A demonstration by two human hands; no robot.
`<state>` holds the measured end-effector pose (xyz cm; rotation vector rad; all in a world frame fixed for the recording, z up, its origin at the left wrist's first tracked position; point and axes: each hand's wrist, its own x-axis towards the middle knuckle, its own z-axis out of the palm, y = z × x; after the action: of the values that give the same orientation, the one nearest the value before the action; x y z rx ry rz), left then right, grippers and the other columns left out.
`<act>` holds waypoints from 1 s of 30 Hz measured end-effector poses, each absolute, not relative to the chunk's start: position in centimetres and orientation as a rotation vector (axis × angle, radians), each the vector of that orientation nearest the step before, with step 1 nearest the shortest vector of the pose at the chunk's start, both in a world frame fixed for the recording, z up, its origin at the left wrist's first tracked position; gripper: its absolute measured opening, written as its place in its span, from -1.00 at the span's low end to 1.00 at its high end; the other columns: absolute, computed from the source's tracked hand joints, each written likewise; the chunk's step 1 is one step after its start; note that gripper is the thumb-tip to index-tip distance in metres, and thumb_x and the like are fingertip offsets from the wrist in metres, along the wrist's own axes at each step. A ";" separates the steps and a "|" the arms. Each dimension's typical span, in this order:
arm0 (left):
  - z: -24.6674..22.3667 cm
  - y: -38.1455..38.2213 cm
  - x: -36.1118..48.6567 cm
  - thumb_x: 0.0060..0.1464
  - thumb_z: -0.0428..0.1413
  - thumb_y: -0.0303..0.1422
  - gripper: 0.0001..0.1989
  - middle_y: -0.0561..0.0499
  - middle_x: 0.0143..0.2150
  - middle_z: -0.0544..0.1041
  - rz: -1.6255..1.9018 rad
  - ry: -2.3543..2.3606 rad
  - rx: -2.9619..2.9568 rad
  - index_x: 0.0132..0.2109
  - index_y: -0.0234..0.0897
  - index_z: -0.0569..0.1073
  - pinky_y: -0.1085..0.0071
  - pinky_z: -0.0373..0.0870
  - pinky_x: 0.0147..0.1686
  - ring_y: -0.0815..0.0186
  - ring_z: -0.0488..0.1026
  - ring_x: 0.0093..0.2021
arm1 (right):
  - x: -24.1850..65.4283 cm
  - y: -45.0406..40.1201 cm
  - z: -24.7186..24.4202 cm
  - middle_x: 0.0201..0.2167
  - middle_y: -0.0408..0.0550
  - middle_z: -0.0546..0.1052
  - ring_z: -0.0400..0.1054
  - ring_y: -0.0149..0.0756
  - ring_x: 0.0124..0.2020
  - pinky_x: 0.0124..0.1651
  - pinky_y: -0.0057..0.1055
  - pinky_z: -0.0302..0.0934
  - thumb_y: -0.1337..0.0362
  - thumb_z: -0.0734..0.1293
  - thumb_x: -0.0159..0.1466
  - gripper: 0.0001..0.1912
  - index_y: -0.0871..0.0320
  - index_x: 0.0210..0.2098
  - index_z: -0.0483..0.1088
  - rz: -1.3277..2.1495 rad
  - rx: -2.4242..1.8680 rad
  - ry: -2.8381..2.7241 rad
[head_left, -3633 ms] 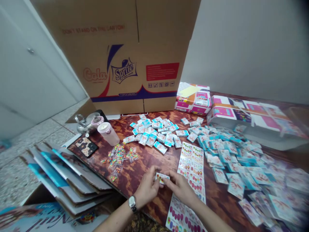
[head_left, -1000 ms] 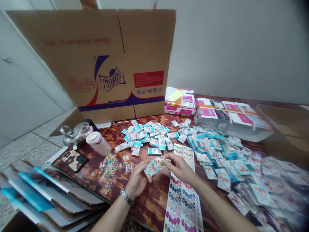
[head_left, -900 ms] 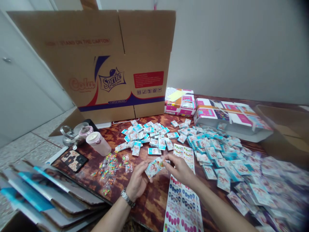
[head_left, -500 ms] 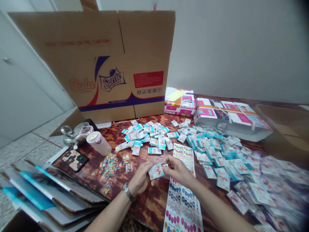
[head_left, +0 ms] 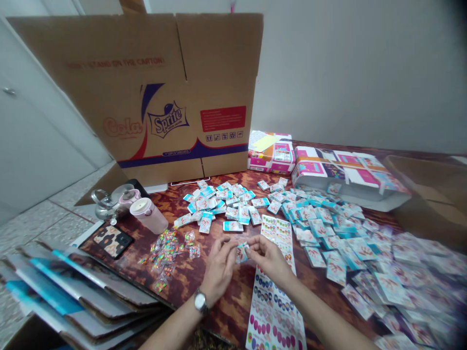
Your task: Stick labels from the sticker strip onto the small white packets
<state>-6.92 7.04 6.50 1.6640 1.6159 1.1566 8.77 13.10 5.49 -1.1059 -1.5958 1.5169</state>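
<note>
A small white and light-blue printed box (head_left: 242,253) is between my two hands, over the middle of the table. My left hand (head_left: 220,266), with a watch on its wrist, closes on the box's left end, back of the hand turned up. My right hand (head_left: 269,257) pinches the right end with thumb and fingertips. Under my right hand lies a long sheet of nail stickers (head_left: 272,291). Beyond my hands is a loose pile of similar small boxes (head_left: 219,201). To the left are several tiny clear packets of bright pieces (head_left: 166,253).
A larger heap of small boxes (head_left: 335,243) spreads on the right. A tall cardboard carton (head_left: 175,116) stands behind. Pink-and-white cartons (head_left: 350,170) sit at the back right. A lidded pink cup (head_left: 149,216), a patterned phone (head_left: 113,240) and folded cardboard pieces (head_left: 83,291) are at left.
My left hand has turned palm down over the box and covers more of it. The box has shifted slightly right and up, with the right hand still pinching its end.
</note>
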 end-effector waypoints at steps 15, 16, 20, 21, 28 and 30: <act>4.2 5.8 -6.4 0.10 -0.12 -0.52 -0.49 -0.27 0.11 0.30 0.786 1.736 2.488 0.22 -0.44 0.05 0.15 0.26 0.04 0.10 0.22 0.11 | 8.9 11.5 8.1 -0.46 -0.18 0.41 0.30 -0.39 -0.47 -0.37 -0.47 0.13 0.35 0.19 0.21 -0.88 0.11 -0.25 0.29 1.180 -1.038 -2.050; 4.2 5.7 -6.5 0.10 -0.12 -0.52 -0.49 -0.27 0.11 0.29 0.782 1.724 2.505 0.22 -0.44 0.05 0.15 0.25 0.05 0.10 0.21 0.12 | 8.9 11.6 8.0 -0.41 -0.16 0.40 0.29 -0.40 -0.47 -0.38 -0.47 0.14 0.34 0.21 0.20 -0.87 0.11 -0.24 0.30 1.152 -1.060 -2.035; 4.6 5.6 -6.8 0.09 -0.13 -0.53 -0.47 -0.27 0.12 0.28 0.814 1.642 2.543 0.22 -0.43 0.04 0.14 0.23 0.07 0.10 0.18 0.14 | 9.2 12.5 6.9 -0.34 -0.13 0.35 0.24 -0.41 -0.47 -0.40 -0.47 0.17 0.25 0.31 0.13 -0.70 0.11 -0.13 0.29 1.226 -1.107 -1.920; 4.7 5.6 -6.8 0.09 -0.13 -0.54 -0.48 -0.27 0.11 0.28 0.826 1.618 2.544 0.22 -0.42 0.05 0.14 0.24 0.06 0.10 0.19 0.14 | 9.3 12.7 6.7 -0.38 -0.16 0.35 0.24 -0.40 -0.46 -0.39 -0.47 0.17 0.24 0.32 0.12 -0.69 0.11 -0.13 0.29 1.313 -1.082 -1.891; 5.2 5.6 -6.3 0.05 -0.09 -0.52 -0.61 -0.23 -0.03 0.37 0.907 1.529 2.390 0.06 -0.33 0.25 0.18 0.35 -0.07 0.14 0.32 -0.01 | 9.3 12.6 6.5 -0.44 -0.17 0.41 0.29 -0.35 -0.39 -0.32 -0.45 0.21 0.31 0.29 0.13 -0.87 0.16 -0.30 0.36 1.574 -1.010 -1.799; 5.3 5.8 -6.3 0.05 -0.09 -0.52 -0.63 -0.22 -0.05 0.38 0.917 1.538 2.361 0.04 -0.32 0.25 0.16 0.35 -0.07 0.14 0.32 -0.02 | 9.6 12.5 7.1 -0.42 -0.14 0.43 0.31 -0.33 -0.36 -0.28 -0.41 0.23 0.25 0.26 0.18 -0.83 0.14 -0.24 0.38 1.535 -0.987 -1.849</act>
<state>-6.30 5.78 5.31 2.3605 1.5376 0.9169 9.61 12.50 7.08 -0.9867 -1.8489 1.5345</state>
